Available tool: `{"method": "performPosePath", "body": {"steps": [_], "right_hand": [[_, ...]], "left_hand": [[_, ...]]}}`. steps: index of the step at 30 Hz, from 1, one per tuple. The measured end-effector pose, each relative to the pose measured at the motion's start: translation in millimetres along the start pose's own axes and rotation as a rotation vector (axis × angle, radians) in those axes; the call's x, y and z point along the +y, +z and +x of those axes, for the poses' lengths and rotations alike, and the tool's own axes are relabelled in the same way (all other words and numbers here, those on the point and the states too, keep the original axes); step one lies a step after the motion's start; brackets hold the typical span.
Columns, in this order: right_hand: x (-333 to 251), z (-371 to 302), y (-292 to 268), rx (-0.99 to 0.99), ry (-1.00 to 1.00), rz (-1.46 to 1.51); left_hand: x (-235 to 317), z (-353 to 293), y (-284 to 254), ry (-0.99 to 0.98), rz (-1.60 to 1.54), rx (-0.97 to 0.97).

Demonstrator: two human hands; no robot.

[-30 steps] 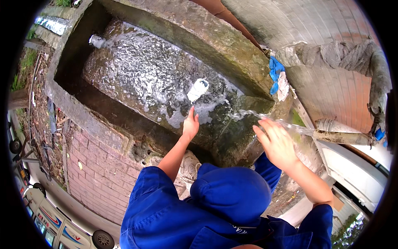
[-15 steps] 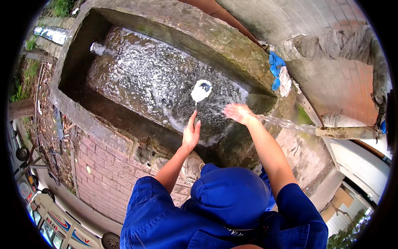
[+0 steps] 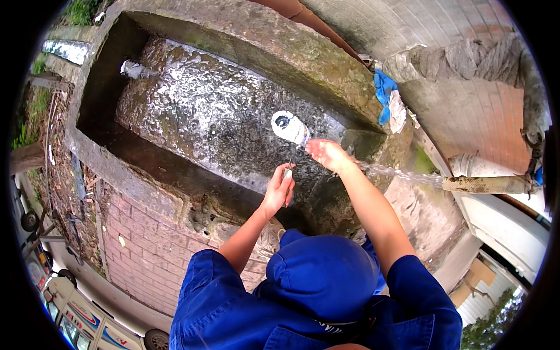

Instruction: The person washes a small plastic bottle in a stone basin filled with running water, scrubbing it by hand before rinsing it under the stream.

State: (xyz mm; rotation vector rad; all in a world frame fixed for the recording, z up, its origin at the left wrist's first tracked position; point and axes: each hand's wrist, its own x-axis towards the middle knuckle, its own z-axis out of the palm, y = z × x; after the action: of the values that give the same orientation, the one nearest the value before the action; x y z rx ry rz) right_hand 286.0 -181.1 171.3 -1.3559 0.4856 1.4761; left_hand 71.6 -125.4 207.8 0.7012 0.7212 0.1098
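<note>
My left hand (image 3: 278, 189) is closed around a thin, dark, narrow tool (image 3: 289, 165) over the near part of the trough; the tool's kind cannot be made out. Above the water is a white, rounded, tube-like piece (image 3: 290, 128) with a dark round opening at its far left end. My right hand (image 3: 326, 155) has its fingertips at the piece's near right end and seems to grip it there. The tool's tip and the white piece are apart. Shallow rippling water (image 3: 204, 105) covers the trough floor.
The concrete trough (image 3: 131, 160) has thick, rough walls. From a pipe (image 3: 487, 185) on the right, a water stream (image 3: 396, 172) runs toward my right wrist. Blue and white rags (image 3: 385, 96) hang at the far right corner. Brick paving (image 3: 149, 242) lies left of me.
The white piece has swung round, its opening now facing far left, and its end is at my right fingertips. My left hand and the tool have drawn nearer to me, away from it.
</note>
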Motion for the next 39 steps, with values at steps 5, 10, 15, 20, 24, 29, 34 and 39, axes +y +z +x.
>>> {"method": "performPosePath", "body": {"steps": [5, 10, 15, 20, 24, 29, 34, 39], "right_hand": [[2, 3, -5, 0.186, -0.042, -0.016], [6, 6, -21, 0.216, -0.049, -0.047], [9, -7, -23, 0.227, -0.076, -0.044], [14, -8, -33, 0.302, -0.066, 0.027], [17, 3, -57, 0.318, -0.123, 0.267], [12, -4, -56, 0.362, -0.044, 0.331], [18, -1, -89, 0.149, -0.026, 0.342], [28, 9, -66, 0.069, -0.023, 0.275]], "left_hand": [[2, 20, 11, -0.184, -0.299, -0.132], [-3, 62, 23, -0.359, -0.588, -0.148], [-21, 99, 38, -0.440, -0.720, -0.102], [-19, 128, 86, -0.477, -0.599, 0.119], [-48, 168, 98, -0.491, -0.788, 0.067], [-84, 189, 105, -0.440, -0.695, 0.200], [-88, 189, 115, -0.527, -0.690, 0.260], [-101, 193, 97, -0.410, -0.927, 0.235]]}}
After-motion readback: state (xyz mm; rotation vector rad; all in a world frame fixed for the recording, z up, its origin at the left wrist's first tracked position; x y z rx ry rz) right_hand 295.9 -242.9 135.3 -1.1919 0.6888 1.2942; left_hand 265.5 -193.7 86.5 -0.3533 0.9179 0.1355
